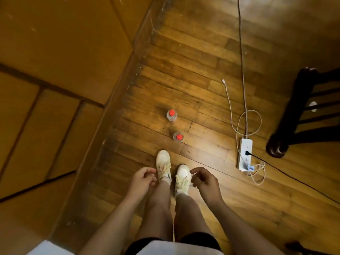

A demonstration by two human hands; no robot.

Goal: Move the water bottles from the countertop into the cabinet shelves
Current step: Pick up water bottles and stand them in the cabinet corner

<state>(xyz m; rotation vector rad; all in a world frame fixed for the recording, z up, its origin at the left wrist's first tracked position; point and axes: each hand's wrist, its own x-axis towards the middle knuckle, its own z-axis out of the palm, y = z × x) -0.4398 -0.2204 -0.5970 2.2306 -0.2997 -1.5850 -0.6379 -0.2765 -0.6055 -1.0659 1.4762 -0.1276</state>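
Brown wooden plank floor (193, 74) across most of the view, with tall wooden cabinet panels (55, 70) on the left. Dark wooden chair (301, 115) at far right, near a white power strip (245, 154) trailing white cables. Left hand (142, 178) and right hand (205, 180) hanging above pale sneakers (163, 164), fingers loosely curled, holding nothing. Two clear plastic water bottles with red caps (172, 115) upright on the floor, just ahead of the sneakers, near each other.

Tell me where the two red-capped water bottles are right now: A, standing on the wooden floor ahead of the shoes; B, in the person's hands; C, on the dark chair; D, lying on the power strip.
A: the near bottle and far bottle stand upright on the floor; the left hand and right hand hold nothing.
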